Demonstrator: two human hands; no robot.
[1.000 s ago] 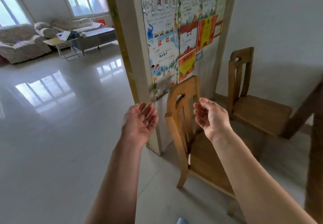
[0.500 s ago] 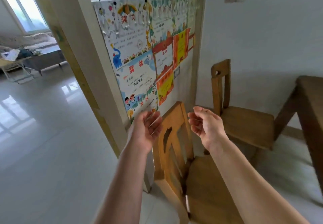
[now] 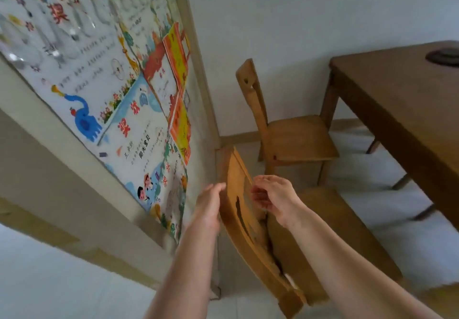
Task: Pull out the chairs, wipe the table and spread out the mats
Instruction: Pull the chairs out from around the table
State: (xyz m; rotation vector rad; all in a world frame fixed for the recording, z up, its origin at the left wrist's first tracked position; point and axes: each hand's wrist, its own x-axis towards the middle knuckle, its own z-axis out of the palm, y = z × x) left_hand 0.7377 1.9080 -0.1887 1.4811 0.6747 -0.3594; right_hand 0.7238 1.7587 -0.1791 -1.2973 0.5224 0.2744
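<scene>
Change since earlier: both hands have dropped and closed in on the backrest of the near chair [image 3: 238, 209]; half a second ago they hovered above it with palms open. The view has also swung right, so the desk now shows more of its top.
Left hand [image 3: 208, 204]: pressed against the outer, wall-facing side of the backrest, just below its top edge. Fingers [image 3: 219, 187] curl toward the wood, and their tips touch it; a full grip cannot be told.
Right hand [image 3: 272, 198]: at the inner, seat-facing side of the backrest, opposite the left hand. Fingers are bent and loosely curled, palm turned toward the wood; whether they touch it cannot be told because of blur.
Near chair: wooden, seen from above and behind, with its back toward the poster wall and its seat reaching toward the desk. It stands apart from the desk, on the pale tiled floor [image 3: 422, 244].
Far chair [image 3: 285, 129]: wooden, upright, standing by the white wall just beside the desk's left corner, seat facing the desk.
Desk [image 3: 397, 100]: dark brown wood, at the right of the view; a dark round object [image 3: 444, 56] lies near its far edge, cut off by the frame.
Posters [image 3: 119, 95]: colourful sheets covering the partition at left, close behind the near chair.
</scene>
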